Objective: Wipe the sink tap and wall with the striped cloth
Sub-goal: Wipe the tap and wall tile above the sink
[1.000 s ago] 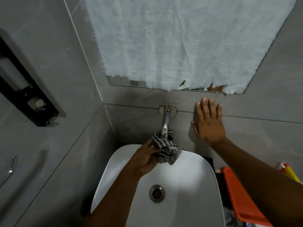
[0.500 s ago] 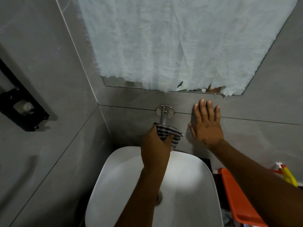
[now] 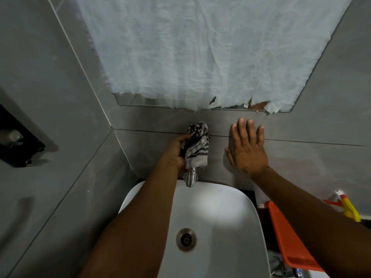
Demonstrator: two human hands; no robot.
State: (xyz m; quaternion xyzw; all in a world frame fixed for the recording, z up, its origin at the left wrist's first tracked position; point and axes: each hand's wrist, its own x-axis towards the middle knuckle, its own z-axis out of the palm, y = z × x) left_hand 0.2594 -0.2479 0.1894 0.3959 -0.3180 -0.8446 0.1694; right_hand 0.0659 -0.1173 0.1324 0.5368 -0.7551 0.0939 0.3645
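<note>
My left hand (image 3: 175,150) grips the black-and-white striped cloth (image 3: 196,146), which is bunched around the upper part of the chrome tap and reaches up to the grey tiled wall (image 3: 152,121). Only the tap's spout end (image 3: 190,178) shows below the cloth, over the back rim of the white sink (image 3: 230,207). The tap's wall flange is hidden by the cloth. My right hand (image 3: 247,149) lies flat on the wall to the right of the tap, fingers spread, holding nothing.
A mirror covered by a torn pale sheet (image 3: 200,53) hangs above the tap. A black holder (image 3: 18,143) is fixed to the left wall. An orange tray (image 3: 289,239) and a yellow-and-red spray bottle (image 3: 347,207) sit right of the sink. The drain (image 3: 186,239) is in the basin.
My left hand has slid the cloth up the tap from its lower end to the wall end, exposing the spout tip. My right hand has stayed flat on the wall.
</note>
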